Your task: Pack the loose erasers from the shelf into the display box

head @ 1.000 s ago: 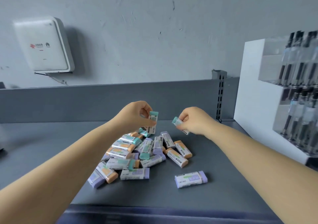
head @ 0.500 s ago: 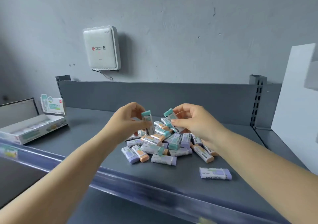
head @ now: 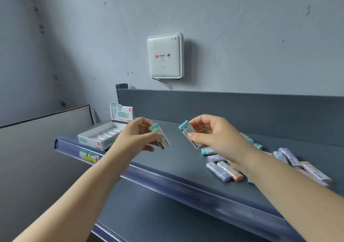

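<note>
2 green-capped erasers, one pinched in the left hand (head: 138, 136) and one in the right hand (head: 214, 134), have been carried from the pile (head: 260, 160) toward the display box (head: 89, 139). Placement is judged next.

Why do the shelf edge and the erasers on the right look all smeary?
Head view: the camera is moving, so the shelf's front edge and the pile of erasers streak; the wide lens bends the shelf; the light is soft and flat, and the wall box casts a faint shadow.
</note>
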